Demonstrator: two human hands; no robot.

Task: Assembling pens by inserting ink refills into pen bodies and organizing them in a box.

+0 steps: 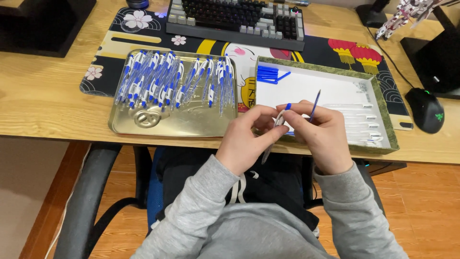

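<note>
My left hand grips a clear pen barrel that slants down toward my lap. My right hand pinches the barrel's blue-tipped top end and also holds a thin blue refill that sticks up between its fingers. Both hands meet just in front of the desk edge. Behind them sits a green-edged box lid with a white inside, holding a small bunch of blue refills at its far left and several clear barrels on the right.
A gold metal tray to the left holds several blue-and-white pens. A keyboard lies at the back on a patterned desk mat. A black mouse rests at the right. A chair armrest is below left.
</note>
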